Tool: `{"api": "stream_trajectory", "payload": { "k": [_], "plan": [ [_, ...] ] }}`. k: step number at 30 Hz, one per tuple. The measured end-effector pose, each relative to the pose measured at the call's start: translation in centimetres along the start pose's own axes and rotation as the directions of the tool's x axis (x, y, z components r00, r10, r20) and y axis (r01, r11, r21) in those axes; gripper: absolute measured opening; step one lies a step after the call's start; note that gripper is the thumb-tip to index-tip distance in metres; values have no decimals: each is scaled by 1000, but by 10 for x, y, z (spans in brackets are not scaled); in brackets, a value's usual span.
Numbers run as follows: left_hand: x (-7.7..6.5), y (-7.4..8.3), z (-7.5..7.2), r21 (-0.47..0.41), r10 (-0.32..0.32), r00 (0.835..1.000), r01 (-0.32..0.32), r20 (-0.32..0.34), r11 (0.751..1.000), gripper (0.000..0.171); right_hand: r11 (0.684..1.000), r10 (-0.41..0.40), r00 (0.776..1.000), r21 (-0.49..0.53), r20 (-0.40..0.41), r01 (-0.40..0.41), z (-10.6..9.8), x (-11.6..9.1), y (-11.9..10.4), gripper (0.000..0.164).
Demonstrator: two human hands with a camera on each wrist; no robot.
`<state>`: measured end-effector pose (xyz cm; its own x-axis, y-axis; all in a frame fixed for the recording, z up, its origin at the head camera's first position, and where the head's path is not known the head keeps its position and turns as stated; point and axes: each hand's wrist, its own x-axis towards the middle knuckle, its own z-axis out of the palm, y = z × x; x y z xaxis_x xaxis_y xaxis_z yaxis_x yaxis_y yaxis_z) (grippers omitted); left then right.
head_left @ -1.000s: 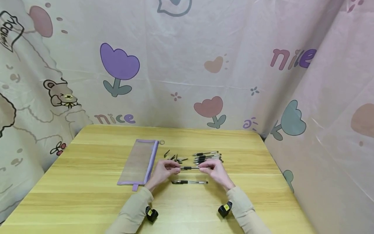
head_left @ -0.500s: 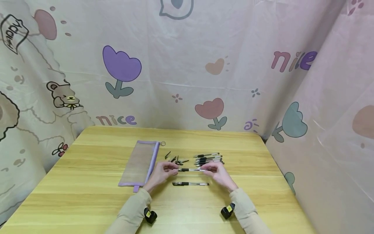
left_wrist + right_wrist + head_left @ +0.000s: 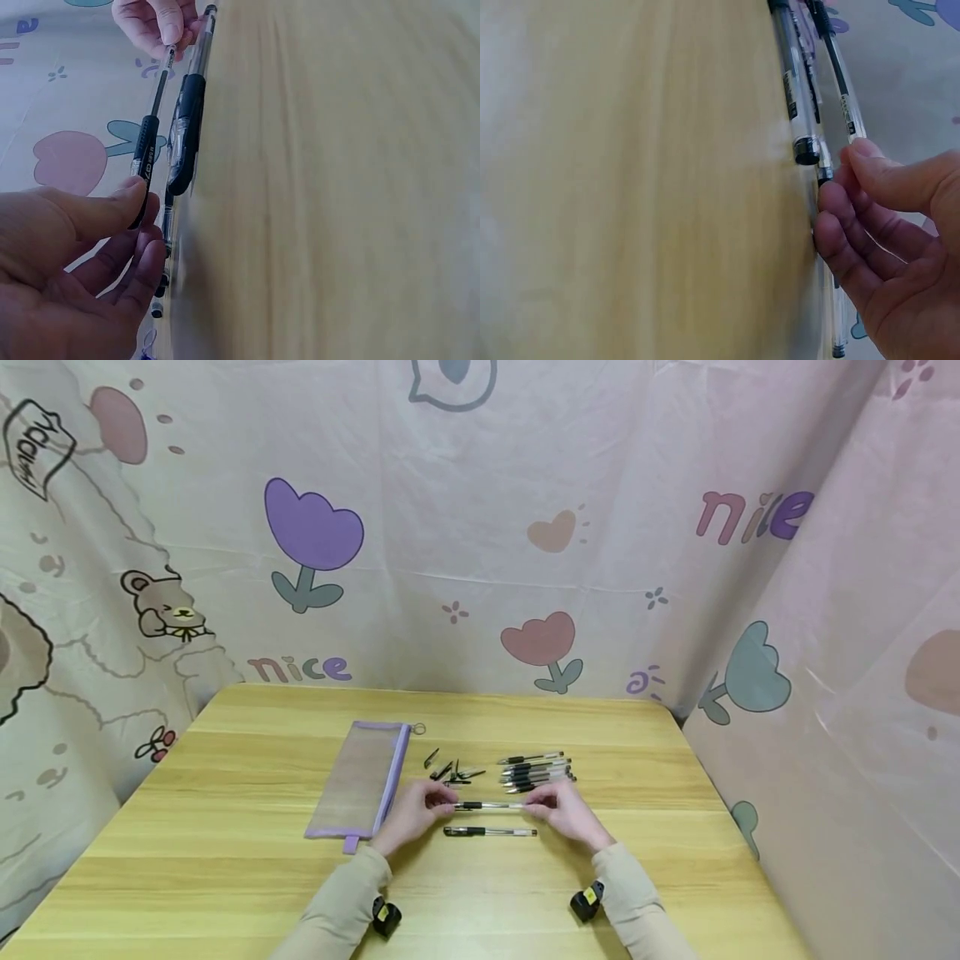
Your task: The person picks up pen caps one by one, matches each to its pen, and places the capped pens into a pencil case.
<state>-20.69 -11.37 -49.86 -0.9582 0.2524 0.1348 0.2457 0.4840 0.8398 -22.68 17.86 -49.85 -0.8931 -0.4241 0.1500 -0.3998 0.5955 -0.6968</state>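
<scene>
A clear gel pen point(image 3: 491, 806) with a black grip is stretched level between both hands. My left hand point(image 3: 411, 814) pinches its black capped end between thumb and fingers, with the cap's clip side visible in the left wrist view. The pen's clear tail end is pinched by my right hand point(image 3: 567, 814), thumb on top. Nearer me, a second capped gel pen point(image 3: 495, 832) lies parallel on the table. Just beyond the left hand is a loose group of black pen caps point(image 3: 444, 770). Several uncapped pens point(image 3: 534, 768) lie stacked beyond the right hand.
A mesh zip pouch point(image 3: 352, 781) with lilac edging and a key ring lies flat to the left of the caps. The wooden table point(image 3: 240, 827) meets a patterned curtain point(image 3: 435, 527) at its back and sides.
Both hands have come slightly nearer to me with the pen. The right hand has shifted a little right along the pen's tail, so more of the barrel shows.
</scene>
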Motion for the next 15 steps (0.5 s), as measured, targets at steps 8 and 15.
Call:
{"api": "stream_trajectory", "payload": {
  "k": [8, 15],
  "plan": [
    [-2, 0, 3, 95, -16, 1000, 17, -11, 995, 8, 999, -44, 998, -1, 47, 44, -2, -2, 5, 12],
    [-1, 3, 3, 129, -26, 1000, 27, -12, 991, 7, 993, -114, 991, 28, 65, 112, -4, 1, 7, 11]
  ]
}}
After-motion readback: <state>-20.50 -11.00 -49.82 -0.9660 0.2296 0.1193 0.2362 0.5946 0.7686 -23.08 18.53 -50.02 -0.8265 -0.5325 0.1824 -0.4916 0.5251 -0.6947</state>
